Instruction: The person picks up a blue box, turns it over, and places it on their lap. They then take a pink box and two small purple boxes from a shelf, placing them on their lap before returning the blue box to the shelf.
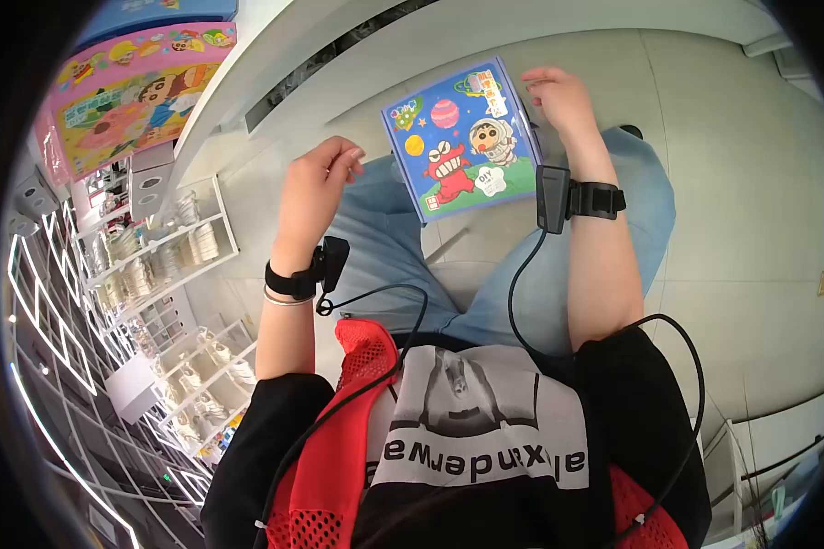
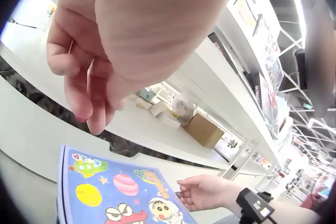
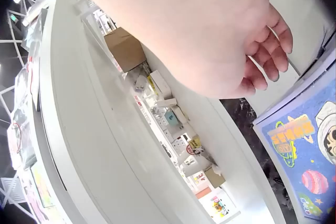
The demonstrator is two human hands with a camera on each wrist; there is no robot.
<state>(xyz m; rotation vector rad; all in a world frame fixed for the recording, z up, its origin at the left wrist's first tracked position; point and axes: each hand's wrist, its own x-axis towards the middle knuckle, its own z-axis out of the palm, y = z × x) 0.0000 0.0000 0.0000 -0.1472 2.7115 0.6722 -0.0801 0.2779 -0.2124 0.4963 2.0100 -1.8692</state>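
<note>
Head view: blue cartoon box [image 1: 460, 139], flat and square, resting across the lap on the light-blue jeans [image 1: 389, 238], printed face up, just short of the white shelf ledge [image 1: 275, 82]. Right hand [image 1: 558, 99] at the box's far right corner, fingers loosely curled, tips near or at the edge; actual contact cannot be told from here. Left hand [image 1: 316, 188] raised to the left of the box, apart from it, fingers bent inward and bunched toward the thumb, holding nothing. Black wrist strap with a small camera on each forearm, cables running back to the torso. Pink cartoon box [image 1: 133, 91] standing up on the shelf at far left, well apart. White wire racks [image 1: 169, 242] with small packed goods below it.

Left wrist view: left hand [image 2: 121, 40] hovering above the blue cartoon box [image 2: 118, 190], fingers curled down, fingertips close together, clear air between them and the lid. Right hand [image 2: 205, 192] at the far edge of the box, fingers slightly bent.

Right wrist view: right hand [image 3: 220, 35] close to the lens, fingers [image 3: 270, 58] curled side by side just above the box corner [image 3: 304, 145]; touching or not cannot be told.
</note>
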